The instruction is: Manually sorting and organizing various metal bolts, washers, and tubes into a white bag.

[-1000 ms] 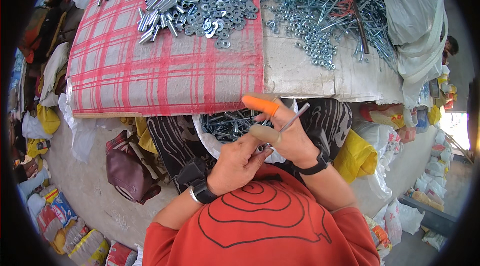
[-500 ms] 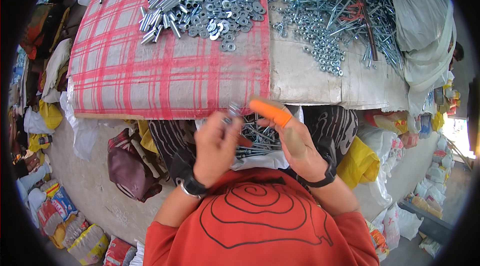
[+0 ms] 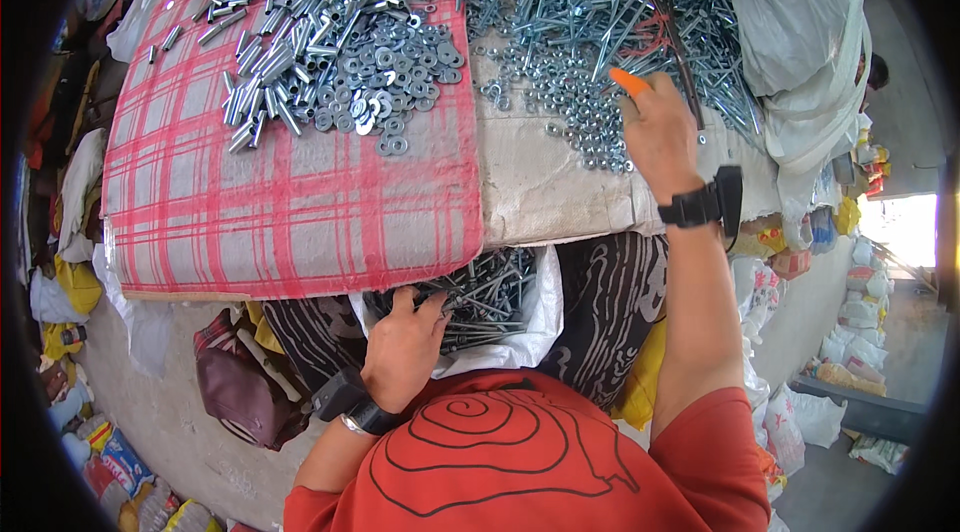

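My right hand [image 3: 662, 137] reaches over the pile of long thin bolts [image 3: 640, 17] and small nuts [image 3: 575, 97] on the table. An orange finger cover [image 3: 630, 83] sits on one finger, and its tip is close to the bolts. Finger and thumb stand apart with nothing visible between them. Low at the table's front edge, my left hand [image 3: 405, 352] is over the near left side of a white sack [image 3: 545, 307] on my lap. Its fingers are spread, tips by the bolts [image 3: 480, 302] inside.
Metal tubes [image 3: 290, 22] and flat washers [image 3: 385, 82] lie heaped on a red-checked cloth [image 3: 280, 202]. Pale sheeting [image 3: 550, 192] covers the table's right part. White plastic [image 3: 800, 22] hangs at the right end. A maroon bag [image 3: 240, 382] stands on the floor at left.
My hands have moved apart from above the sack. The right went forward and right to the bolt pile; the left lowered to the sack, and the metal piece it held is no longer visible.
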Demonstrator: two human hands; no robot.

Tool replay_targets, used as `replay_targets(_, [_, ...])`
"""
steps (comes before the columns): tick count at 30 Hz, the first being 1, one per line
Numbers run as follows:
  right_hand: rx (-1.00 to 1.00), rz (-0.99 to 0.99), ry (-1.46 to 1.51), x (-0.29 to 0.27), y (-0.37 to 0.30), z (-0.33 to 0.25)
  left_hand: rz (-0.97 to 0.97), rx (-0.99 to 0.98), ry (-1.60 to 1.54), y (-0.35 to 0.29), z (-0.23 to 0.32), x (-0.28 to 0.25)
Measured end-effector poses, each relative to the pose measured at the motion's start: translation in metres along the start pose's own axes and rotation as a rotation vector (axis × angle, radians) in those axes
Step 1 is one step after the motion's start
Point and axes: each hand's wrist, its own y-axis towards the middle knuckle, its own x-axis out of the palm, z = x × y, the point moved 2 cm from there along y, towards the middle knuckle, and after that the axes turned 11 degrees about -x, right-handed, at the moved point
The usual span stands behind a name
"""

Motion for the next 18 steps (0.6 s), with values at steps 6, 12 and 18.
replay_targets(6, [-0.220, 0.205, 0.069, -0.008, 0.017, 0.006, -0.083, -0.017, -0.312, 0.005, 0.001, -0.011])
replay_targets(12, [0.196, 0.478, 1.166, -0.053, -0.013, -0.052, -0.566, -0.316, -1.314, -0.002, -0.001, -0.015])
replay_targets(18, [0.176, 0.009, 0.966, -0.011, -0.058, -0.080, -0.697, -0.162, -1.675, -0.003, 0.008, -0.023])
